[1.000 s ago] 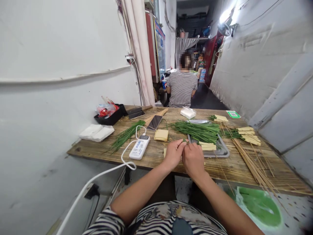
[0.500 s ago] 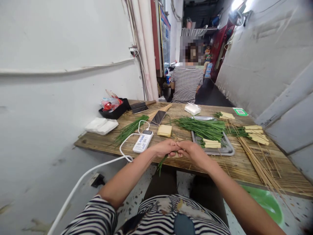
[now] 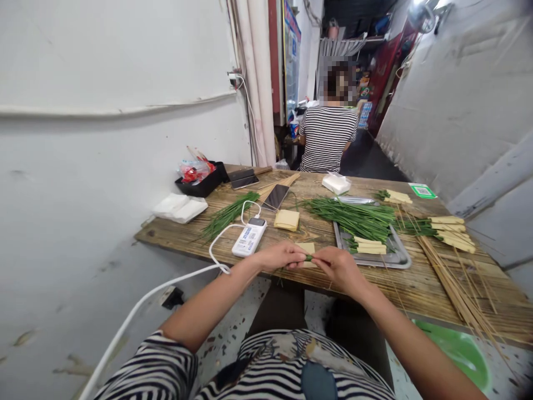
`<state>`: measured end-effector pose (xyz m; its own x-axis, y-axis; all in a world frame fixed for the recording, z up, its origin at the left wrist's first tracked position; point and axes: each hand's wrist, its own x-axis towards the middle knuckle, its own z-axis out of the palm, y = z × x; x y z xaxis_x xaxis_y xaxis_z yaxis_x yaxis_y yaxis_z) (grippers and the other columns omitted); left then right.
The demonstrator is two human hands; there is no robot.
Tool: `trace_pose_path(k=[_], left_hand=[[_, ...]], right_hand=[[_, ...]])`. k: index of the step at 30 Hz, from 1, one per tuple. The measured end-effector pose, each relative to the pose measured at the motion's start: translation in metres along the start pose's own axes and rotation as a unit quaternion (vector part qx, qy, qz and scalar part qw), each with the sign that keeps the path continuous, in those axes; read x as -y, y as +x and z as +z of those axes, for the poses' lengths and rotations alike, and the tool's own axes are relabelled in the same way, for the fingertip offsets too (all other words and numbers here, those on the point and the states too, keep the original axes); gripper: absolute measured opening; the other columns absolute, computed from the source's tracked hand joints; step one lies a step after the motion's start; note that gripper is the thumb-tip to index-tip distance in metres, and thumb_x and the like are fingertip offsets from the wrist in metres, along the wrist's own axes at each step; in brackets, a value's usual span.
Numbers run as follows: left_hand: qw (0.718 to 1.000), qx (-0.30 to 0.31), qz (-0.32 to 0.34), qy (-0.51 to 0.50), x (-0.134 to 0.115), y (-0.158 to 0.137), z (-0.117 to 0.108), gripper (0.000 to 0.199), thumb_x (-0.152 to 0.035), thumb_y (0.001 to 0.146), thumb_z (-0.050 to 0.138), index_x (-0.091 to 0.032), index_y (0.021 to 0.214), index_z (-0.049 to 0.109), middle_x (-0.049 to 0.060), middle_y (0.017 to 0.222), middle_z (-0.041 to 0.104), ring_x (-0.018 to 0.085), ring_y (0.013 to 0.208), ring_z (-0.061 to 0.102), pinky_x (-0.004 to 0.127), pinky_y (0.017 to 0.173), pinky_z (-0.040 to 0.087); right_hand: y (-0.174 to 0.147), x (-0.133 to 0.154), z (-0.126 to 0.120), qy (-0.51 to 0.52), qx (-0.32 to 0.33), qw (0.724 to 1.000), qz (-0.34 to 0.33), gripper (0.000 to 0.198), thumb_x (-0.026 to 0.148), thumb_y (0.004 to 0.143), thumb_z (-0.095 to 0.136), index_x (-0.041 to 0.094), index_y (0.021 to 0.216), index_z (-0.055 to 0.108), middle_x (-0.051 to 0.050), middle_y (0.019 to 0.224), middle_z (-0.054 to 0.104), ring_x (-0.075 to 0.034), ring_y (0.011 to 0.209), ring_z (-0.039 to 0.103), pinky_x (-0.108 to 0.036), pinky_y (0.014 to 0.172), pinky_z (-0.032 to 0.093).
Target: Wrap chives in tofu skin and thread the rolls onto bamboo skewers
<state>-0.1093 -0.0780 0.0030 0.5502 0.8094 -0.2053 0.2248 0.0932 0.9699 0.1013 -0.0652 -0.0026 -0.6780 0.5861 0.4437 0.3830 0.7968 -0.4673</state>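
Observation:
Between my hands is a small folded bundle of green chives (image 3: 308,258). My left hand (image 3: 285,256) pinches its left side, and the fingers of my right hand (image 3: 335,264) close on its right end. Just beneath and behind them, a thin square sheet of tofu skin (image 3: 307,248) lies at the table's near edge, partly covered by my hands. A stack of such squares (image 3: 287,220) sits farther back on the left. To the right, a metal tray (image 3: 403,256) carries a heap of long chives (image 3: 353,216) and several finished rolls (image 3: 370,246).
On the wooden table (image 3: 191,239) lie a white power bank (image 3: 249,237) with a cable, a phone (image 3: 275,196), more chives (image 3: 231,214) and a black box (image 3: 202,186). Skewered rolls (image 3: 452,230) and bamboo skewers (image 3: 445,280) occupy the right side. A person in stripes (image 3: 328,138) sits beyond.
The chive ends that hung below my left hand are gone from view; the chives now form a short bundle. My hands have parted slightly, exposing the tofu skin sheet. The view has shifted a little.

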Motion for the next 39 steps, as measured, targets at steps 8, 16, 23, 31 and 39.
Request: trace_pose_path(k=[8,16,23,31,39], left_hand=[[0.908,-0.286,0.214,0.217,0.043,0.006,0.011,0.023,-0.033,0.084,0.061,-0.016,0.093,0.074,0.010,0.095,0.070,0.019,0.090,0.062,0.031,0.085,0.046],[0.841,-0.256,0.319,0.353,0.091,0.014,0.011,0.024,-0.027,0.093,0.048,-0.018,0.100,0.069,0.008,0.096,0.068,0.014,0.088,0.063,0.025,0.078,0.049],[0.776,-0.276,0.333,0.458,0.090,0.014,0.012,0.020,-0.023,0.092,0.049,-0.019,0.098,0.068,0.005,0.088,0.069,0.015,0.083,0.060,0.029,0.078,0.047],[0.783,-0.249,0.303,0.482,0.088,0.018,0.012,0.022,-0.020,0.094,0.045,-0.016,0.094,0.067,0.006,0.085,0.066,0.015,0.080,0.054,0.030,0.075,0.047],[0.744,-0.199,0.305,0.560,0.078,0.014,0.010,0.024,-0.017,0.094,0.041,-0.012,0.102,0.062,0.009,0.091,0.065,0.019,0.085,0.053,0.032,0.076,0.048]], right_hand=[[0.004,-0.031,0.028,0.017,-0.020,1.000,-0.011,0.024,0.026,0.093,0.048,0.015,0.086,0.068,-0.008,0.079,0.068,-0.017,0.076,0.059,-0.028,0.071,0.046],[-0.015,-0.049,0.055,-0.037,-0.048,0.997,-0.057,0.028,0.025,0.096,0.040,0.016,0.088,0.065,-0.008,0.076,0.063,-0.016,0.073,0.052,-0.028,0.065,0.044],[-0.018,-0.054,0.057,-0.069,-0.008,0.995,-0.070,0.027,0.021,0.097,0.038,0.016,0.088,0.062,-0.006,0.076,0.058,-0.016,0.074,0.047,-0.027,0.066,0.038],[-0.017,-0.046,0.051,-0.161,0.104,0.980,-0.052,0.019,0.015,0.094,0.041,0.014,0.094,0.061,-0.007,0.084,0.056,-0.018,0.080,0.044,-0.028,0.067,0.035],[-0.019,-0.036,0.052,-0.236,0.168,0.957,-0.027,0.019,0.012,0.091,0.044,0.011,0.103,0.058,-0.009,0.092,0.055,-0.021,0.087,0.043,-0.031,0.072,0.035]])
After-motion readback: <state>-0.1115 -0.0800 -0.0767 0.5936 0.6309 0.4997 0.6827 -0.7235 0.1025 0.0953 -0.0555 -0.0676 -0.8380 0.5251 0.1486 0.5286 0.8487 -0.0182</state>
